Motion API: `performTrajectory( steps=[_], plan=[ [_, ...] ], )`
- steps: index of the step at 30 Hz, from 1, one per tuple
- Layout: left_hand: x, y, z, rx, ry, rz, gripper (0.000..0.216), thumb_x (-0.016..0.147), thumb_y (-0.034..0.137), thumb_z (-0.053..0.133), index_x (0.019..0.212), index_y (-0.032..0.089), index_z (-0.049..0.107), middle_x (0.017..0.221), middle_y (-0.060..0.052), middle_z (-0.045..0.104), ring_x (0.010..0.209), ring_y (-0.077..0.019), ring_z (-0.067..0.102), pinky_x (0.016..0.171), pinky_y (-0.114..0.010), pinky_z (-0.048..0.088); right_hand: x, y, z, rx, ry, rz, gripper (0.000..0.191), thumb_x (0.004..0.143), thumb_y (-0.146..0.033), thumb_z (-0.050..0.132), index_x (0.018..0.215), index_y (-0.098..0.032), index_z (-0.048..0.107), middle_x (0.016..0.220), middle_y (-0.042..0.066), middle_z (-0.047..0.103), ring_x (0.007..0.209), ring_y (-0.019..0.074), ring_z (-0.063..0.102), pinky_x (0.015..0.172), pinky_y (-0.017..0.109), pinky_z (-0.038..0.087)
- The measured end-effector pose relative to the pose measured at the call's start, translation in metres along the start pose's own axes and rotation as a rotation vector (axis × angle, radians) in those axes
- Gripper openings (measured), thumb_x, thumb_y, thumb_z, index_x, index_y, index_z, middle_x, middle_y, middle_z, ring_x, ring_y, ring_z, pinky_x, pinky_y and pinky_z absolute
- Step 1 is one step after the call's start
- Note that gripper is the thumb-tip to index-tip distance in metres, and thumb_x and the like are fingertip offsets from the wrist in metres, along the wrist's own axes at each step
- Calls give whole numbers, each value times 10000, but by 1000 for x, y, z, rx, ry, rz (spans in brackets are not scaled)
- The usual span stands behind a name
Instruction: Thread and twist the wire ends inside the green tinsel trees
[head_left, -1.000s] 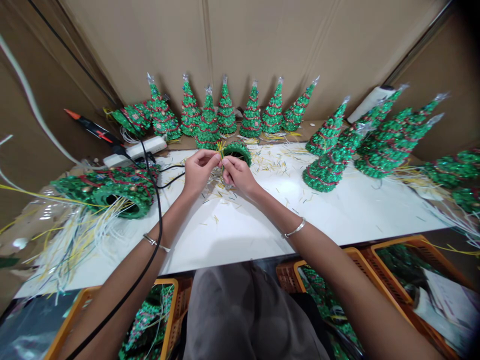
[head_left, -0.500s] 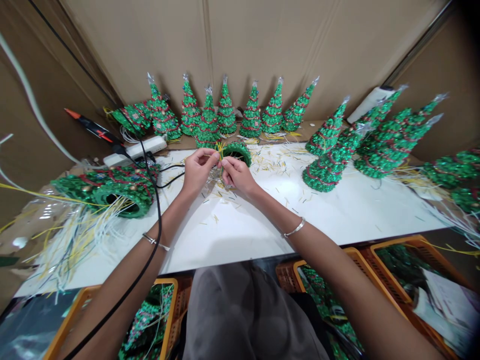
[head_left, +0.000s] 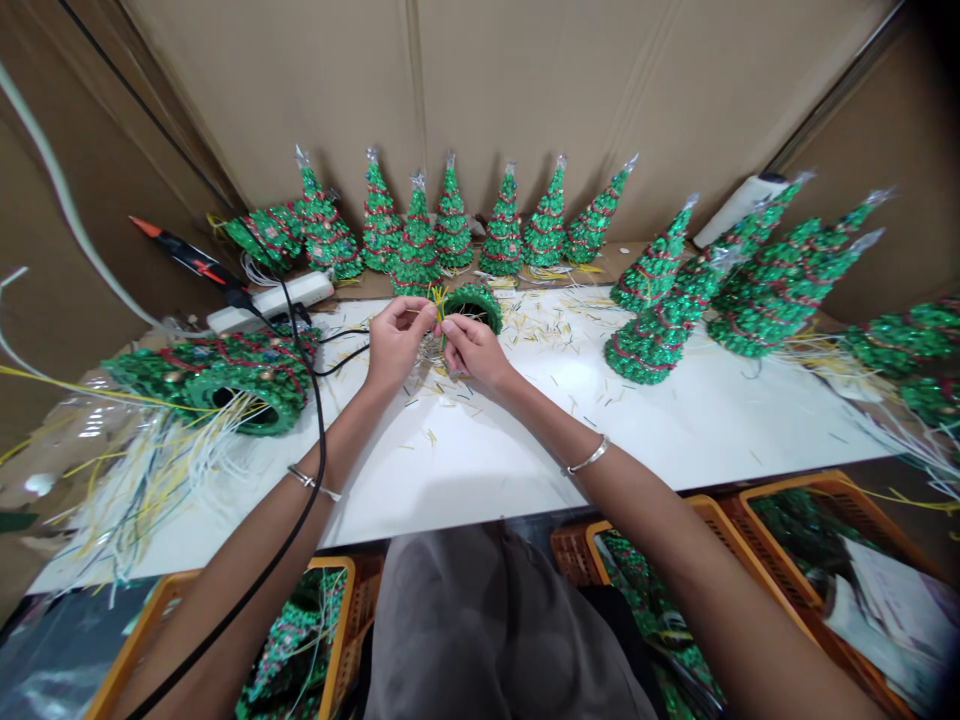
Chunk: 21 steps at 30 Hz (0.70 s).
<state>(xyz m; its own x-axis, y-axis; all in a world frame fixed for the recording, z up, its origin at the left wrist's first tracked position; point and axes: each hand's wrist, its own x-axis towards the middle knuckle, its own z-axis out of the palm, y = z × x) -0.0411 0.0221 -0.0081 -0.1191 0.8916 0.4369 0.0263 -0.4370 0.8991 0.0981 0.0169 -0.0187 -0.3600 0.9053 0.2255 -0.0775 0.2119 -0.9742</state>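
Observation:
My left hand point(head_left: 401, 335) and my right hand point(head_left: 474, 346) meet over the white board, fingertips almost together. Between them stands a small bunch of yellow and green wires point(head_left: 439, 300), pinched by both hands. Just behind my hands, a green tinsel Christmas tree point(head_left: 480, 300) lies on its side with its hollow round base turned towards me. Short wire clippings point(head_left: 555, 335) lie scattered on the board around and beneath my fingers. My fingers hide the lower part of the bunch.
Finished-looking trees point(head_left: 502, 225) stand along the cardboard wall, more at the right. Another tree point(head_left: 247, 390) lies at left, wires point(head_left: 172, 470) spilling from its base. A soldering iron point(head_left: 187, 260) rests by a power strip point(head_left: 292, 293). A black cable point(head_left: 319, 440) crosses my left arm. Orange baskets point(head_left: 345, 600) stand below.
Almost nothing has changed. Both hands keep their pinch on the wires, and the fingertips have shifted only very slightly.

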Motion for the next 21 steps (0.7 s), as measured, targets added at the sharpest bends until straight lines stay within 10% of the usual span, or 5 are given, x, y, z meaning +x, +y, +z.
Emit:
performTrajectory(
  steps=[21],
  plan=[
    [2,-1,1,-19,6,-7,278,718,408,762,813,159,683,679,-1,670,627,-133,633,631,-243,485,0,4,-2,52,-3,-10,398,924,-568,504,869,-175,523,413,-96,498,290,44,323,326,162,246]
  ],
)
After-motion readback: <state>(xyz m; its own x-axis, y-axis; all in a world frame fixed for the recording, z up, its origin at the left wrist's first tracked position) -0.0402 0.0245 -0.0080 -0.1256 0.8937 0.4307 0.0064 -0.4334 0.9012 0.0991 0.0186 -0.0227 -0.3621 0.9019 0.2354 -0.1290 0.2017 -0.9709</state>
